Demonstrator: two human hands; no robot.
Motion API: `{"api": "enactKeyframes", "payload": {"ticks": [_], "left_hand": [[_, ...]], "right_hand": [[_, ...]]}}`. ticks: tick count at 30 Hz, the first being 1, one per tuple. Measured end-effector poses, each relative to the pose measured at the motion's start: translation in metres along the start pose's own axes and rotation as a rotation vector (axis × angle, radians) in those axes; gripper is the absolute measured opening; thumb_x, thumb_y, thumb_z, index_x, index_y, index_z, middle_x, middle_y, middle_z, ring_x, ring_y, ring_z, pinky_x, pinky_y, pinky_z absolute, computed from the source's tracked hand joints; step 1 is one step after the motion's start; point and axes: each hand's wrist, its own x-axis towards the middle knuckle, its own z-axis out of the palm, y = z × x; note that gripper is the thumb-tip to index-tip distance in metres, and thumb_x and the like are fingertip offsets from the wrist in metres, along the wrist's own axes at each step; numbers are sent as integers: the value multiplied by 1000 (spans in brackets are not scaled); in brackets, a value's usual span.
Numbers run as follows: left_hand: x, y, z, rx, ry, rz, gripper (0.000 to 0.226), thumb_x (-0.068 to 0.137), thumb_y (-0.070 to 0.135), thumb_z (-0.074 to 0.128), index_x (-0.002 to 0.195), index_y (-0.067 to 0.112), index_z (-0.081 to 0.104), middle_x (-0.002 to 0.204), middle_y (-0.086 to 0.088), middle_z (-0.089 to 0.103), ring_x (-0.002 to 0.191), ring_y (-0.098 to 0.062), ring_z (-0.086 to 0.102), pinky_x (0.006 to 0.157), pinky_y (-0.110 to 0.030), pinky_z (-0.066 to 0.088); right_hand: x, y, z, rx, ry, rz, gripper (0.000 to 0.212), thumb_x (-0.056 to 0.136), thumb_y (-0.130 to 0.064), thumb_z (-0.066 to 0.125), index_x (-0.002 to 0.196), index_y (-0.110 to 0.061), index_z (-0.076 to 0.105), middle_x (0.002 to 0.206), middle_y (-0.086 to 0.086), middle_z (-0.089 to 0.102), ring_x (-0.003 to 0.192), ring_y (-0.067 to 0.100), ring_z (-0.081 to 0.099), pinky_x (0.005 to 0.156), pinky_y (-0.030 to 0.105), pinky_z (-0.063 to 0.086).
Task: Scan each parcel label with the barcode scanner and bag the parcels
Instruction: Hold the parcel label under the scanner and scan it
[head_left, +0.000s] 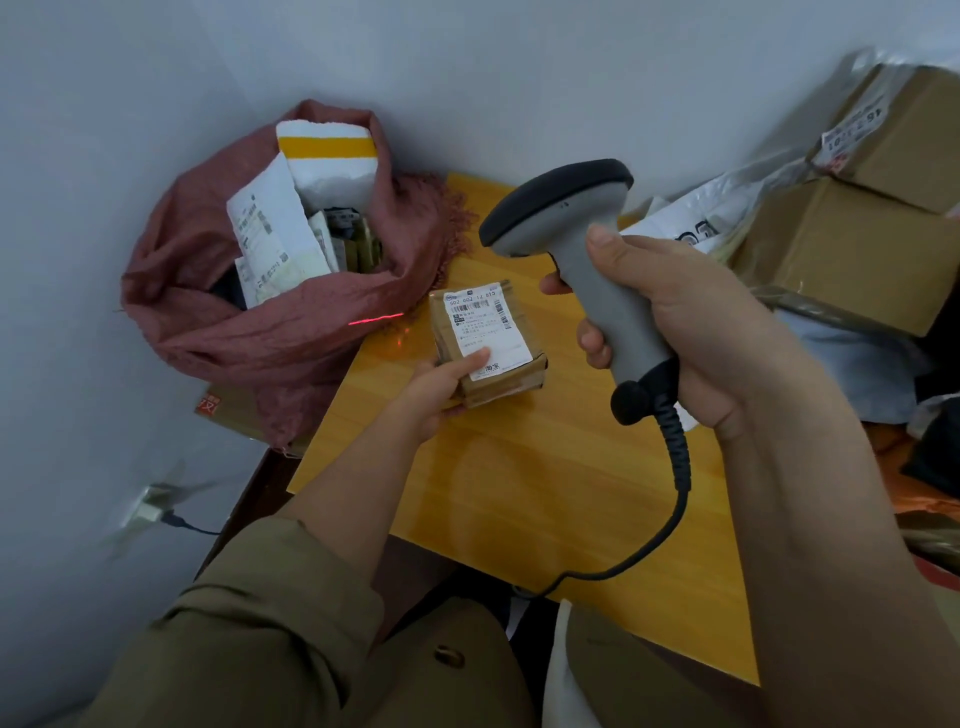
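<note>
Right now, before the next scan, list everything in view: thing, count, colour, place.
small parcel: one, brown with white label, over the table, held by the left hand
barcode scanner: one, grey and black, corded, in the right hand
red scan line: one, on the bag, left of the parcel
cloth bag: one, dusty pink, against the wall, open, holding parcels
table: one, yellow wood
cardboard boxes: at least two, brown, far right
white plastic bag: one, beside the boxes
left hand: gripping the parcel
right hand: gripping the scanner
</note>
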Motion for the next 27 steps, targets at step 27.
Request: {"api": "enactKeyframes", "payload": {"ticks": [27], "left_hand": [[-2, 94, -59, -354, 457, 220, 26, 91, 21, 60, 113, 17, 47, 111, -11, 58, 86, -23, 63, 76, -36, 60]], "right_hand": [[8, 4, 33, 162, 169, 18, 27, 95, -12, 61, 121, -6, 55, 104, 12, 65, 47, 12, 49, 43, 22, 42]]}}
